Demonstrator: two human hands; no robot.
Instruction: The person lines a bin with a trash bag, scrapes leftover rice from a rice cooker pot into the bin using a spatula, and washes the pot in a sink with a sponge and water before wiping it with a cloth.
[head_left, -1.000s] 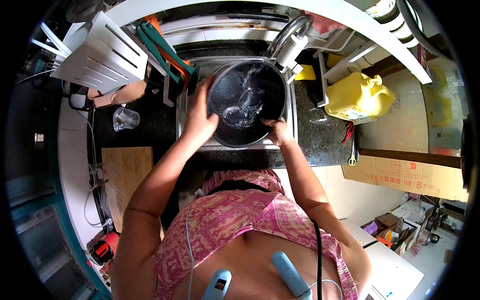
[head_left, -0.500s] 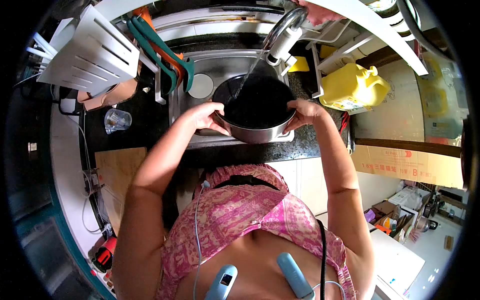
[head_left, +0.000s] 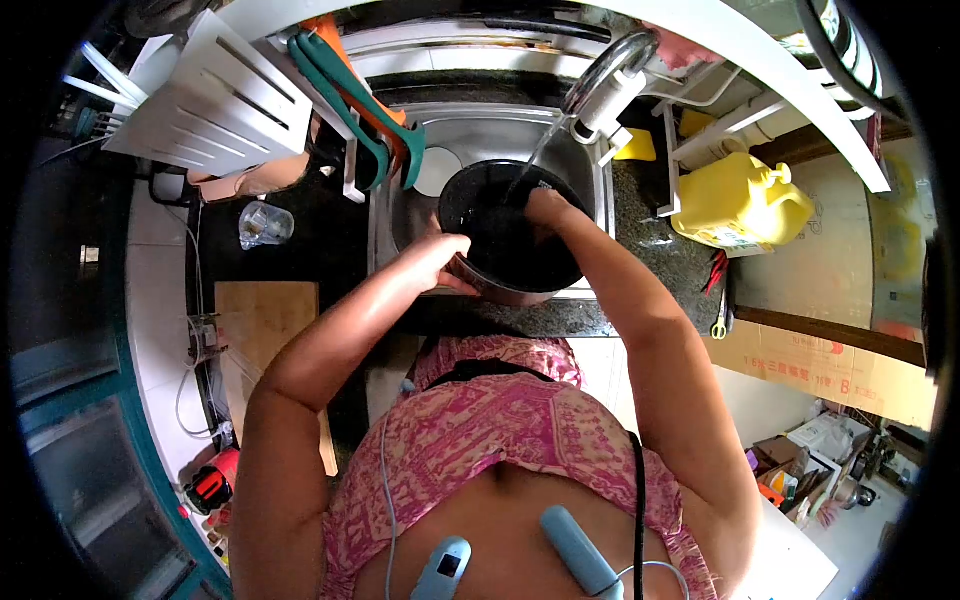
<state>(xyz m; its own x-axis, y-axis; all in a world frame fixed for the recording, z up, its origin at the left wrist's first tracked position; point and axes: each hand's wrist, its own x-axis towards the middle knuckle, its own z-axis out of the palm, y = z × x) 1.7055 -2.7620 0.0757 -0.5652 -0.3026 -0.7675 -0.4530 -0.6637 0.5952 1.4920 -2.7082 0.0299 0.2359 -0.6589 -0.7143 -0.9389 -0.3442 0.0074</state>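
Note:
A round pot with a black inside is tilted over the metal sink, its front at the counter edge. Water runs from the curved faucet into it. My left hand is closed on the pot's left rim. My right hand reaches inside the pot near the stream, its fingers hidden by the hand and the dark interior. Behind the pot, at the left of the sink, lies a white round item.
Green-handled and orange utensils hang left of the sink, by a white slotted rack. A plastic cup and a wooden board are at left. A yellow jug, yellow sponge and scissors are at right.
The pot has gone from under the faucet toward me, uncovering the white round item. Water now runs from the faucet. My right hand has left the rim and moved inside the pot.

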